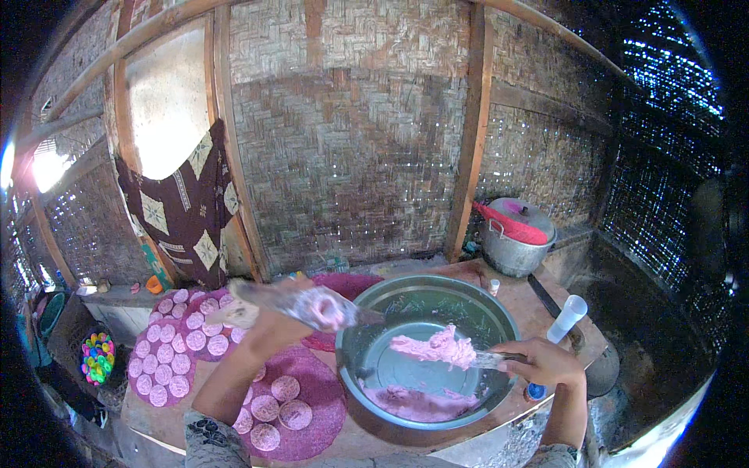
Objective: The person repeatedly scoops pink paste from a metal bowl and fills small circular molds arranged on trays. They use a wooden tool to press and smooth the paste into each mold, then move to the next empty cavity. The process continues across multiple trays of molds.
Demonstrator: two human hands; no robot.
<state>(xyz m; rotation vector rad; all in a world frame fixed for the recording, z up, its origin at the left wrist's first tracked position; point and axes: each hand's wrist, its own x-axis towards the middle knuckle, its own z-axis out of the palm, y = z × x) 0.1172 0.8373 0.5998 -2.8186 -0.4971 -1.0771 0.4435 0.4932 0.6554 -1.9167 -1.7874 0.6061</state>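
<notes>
My right hand (544,360) grips the handle of a flat spatula (487,359), whose blade carries a large lump of sticky pink dough (436,346). Lump and blade are above a wide green plastic basin (508,319). More pink dough (415,403) lies smeared along the basin's near side. At the basin's left rim, my left hand (282,324) is closed around a motion-blurred tool (292,299). The tool's round hollow end faces the basin and shows pink dough inside; its exact kind is unclear.
Round pink mats (319,418) bearing several pink dough discs (264,408) cover the table's left side. A lidded metal pot (515,254) with a red cloth stands back right. Near the right edge are a dark-bladed knife (544,295), a translucent plastic cup (567,319) and a small blue-topped container (535,391).
</notes>
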